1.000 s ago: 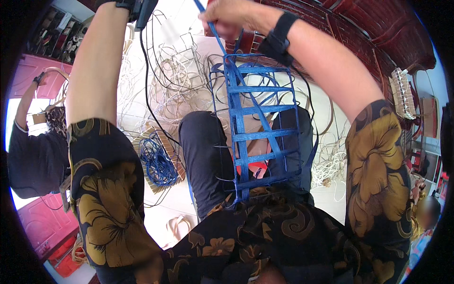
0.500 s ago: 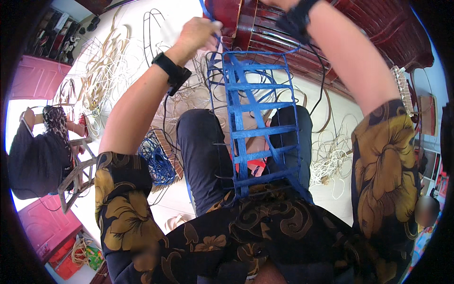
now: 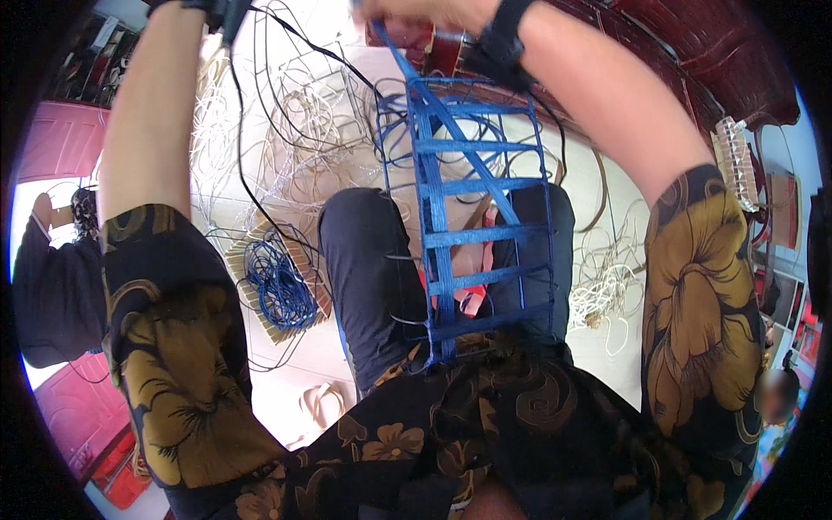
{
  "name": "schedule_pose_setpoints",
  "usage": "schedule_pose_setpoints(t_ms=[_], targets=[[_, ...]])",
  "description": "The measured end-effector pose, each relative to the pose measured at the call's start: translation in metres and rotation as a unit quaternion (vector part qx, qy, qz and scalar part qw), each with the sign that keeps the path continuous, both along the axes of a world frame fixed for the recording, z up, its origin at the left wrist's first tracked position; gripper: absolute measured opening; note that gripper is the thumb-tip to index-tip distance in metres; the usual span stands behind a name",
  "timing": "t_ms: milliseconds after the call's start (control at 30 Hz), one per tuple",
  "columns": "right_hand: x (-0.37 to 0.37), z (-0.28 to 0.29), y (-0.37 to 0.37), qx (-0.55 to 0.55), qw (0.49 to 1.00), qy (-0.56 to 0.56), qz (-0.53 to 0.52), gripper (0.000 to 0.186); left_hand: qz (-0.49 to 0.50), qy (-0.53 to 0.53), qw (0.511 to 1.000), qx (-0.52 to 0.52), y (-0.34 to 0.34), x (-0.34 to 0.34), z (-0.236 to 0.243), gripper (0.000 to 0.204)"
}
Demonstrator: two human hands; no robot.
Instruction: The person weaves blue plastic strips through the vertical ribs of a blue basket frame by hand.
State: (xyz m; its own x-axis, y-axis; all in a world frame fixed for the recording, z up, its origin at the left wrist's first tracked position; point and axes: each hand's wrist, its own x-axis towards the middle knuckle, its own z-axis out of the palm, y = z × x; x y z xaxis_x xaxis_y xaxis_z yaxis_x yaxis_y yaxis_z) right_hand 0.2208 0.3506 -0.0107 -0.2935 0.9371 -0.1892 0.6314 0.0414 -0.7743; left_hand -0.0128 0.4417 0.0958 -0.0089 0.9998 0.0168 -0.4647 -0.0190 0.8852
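Observation:
A blue wire frame [image 3: 550, 251] stands on end between my knees, with flat blue strips [image 3: 477, 236] wound across it like rungs and one band running lengthwise. A loose blue strip [image 3: 396, 57] runs slantwise from inside the frame, over its far left corner, up to my right hand [image 3: 429, 12]. That hand is at the top edge, smeared a little, its fingers closed around the strip. My left forearm [image 3: 147, 113] reaches far up on the left; only its wristband shows at the top edge, and the hand is cut off.
A cardboard box of tangled blue strand [image 3: 282, 286] sits left of my knee. Pale cords [image 3: 299, 121] lie in loops over the floor, with more white cord [image 3: 602, 295] at right. Dark red wooden furniture [image 3: 598, 78] stands beyond the frame. Another person [image 3: 61, 295] is at the far left. A black cable [image 3: 247, 182] trails from my left wrist.
My left hand has swung away to the upper left and out of view. My right hand has come left and now holds the strip near the frame's far left corner. The slanting strip has been drawn upward.

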Motion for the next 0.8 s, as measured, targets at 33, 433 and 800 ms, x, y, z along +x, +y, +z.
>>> schedule_pose_setpoints(t_ms=[33,433,800], targets=[[0.031,0.023,0.031,0.099,0.992,0.022,-0.074,0.022,-0.026,-0.018,0.999,0.032,-0.012,0.027,0.018,0.026],[0.211,0.177,-0.052,0.206,0.868,-0.329,-0.309,0.012,-0.258,0.409,0.867,0.118,-0.147,0.078,-0.128,0.037],[0.111,0.037,-0.107,0.288,0.938,-0.165,0.098,0.024,-0.385,0.483,0.786,-0.023,-0.152,0.047,-0.133,0.049]])
